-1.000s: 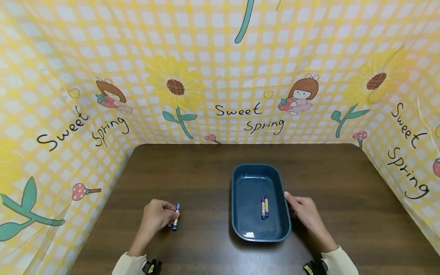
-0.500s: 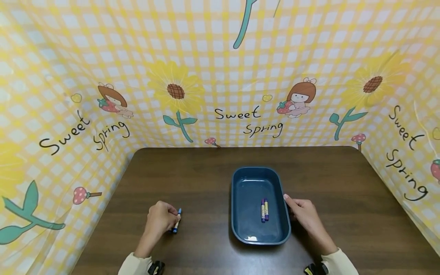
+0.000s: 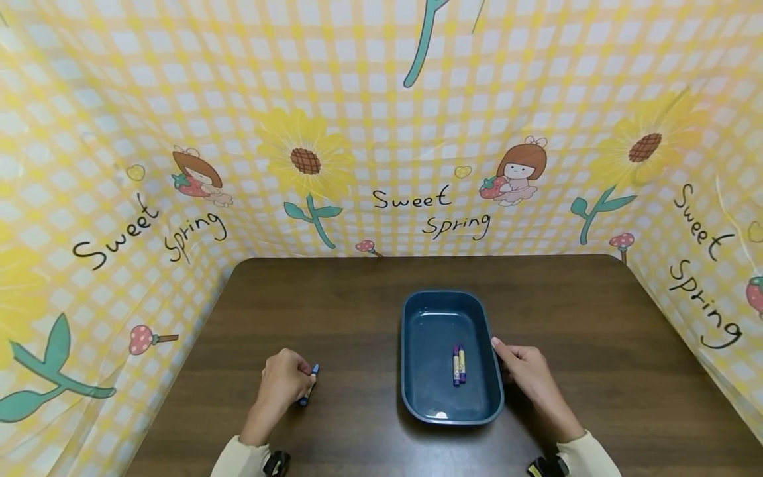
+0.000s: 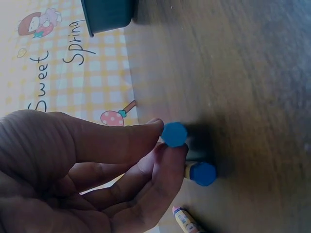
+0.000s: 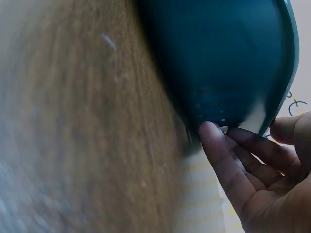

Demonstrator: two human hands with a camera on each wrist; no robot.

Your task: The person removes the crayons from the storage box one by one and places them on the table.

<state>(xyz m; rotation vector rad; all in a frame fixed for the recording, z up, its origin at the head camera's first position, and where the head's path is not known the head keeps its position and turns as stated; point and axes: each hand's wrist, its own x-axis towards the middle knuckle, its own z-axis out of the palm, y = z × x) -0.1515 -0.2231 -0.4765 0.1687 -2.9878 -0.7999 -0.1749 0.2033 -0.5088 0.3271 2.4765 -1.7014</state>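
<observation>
Yellow-checked cloth [image 3: 381,132] is hanging at far left, running on behind and round to far right; printed flowers and "Sweet Spring" are showing. Brown table [image 3: 352,318] is sitting below. Left sleeve [image 3: 241,458], pale, is coming up from the bottom edge, black left wristband [image 3: 277,462] showing beside it.

Left hand [image 3: 283,381] is pinching a light-blue crayon [image 4: 174,134] between thumb and index finger, tips closed down to the crayon's thickness; remaining fingers are curling underneath. Crayon is sitting left of the tray, well apart from it. Darker blue crayon [image 4: 200,173] is lying just beside those fingertips, partly hidden. Pink-tipped crayon [image 4: 187,221] is lying near, cut off by the left wrist view's bottom edge.

Blue tray [image 3: 426,397] is standing right of table centre, long side running away from the person. Two purple crayons [image 3: 459,364] with pale wrappers are lying inside on its floor, side by side, nearer the right wall.

Right hand [image 3: 530,371] is gripping the tray's right side: thumb is pressing at the rim, fingers are bending against the outer wall lower down, thumb and fingers spread apart. Right sleeve [image 3: 587,456] and right wristband [image 3: 545,465] are showing at lower right.
</observation>
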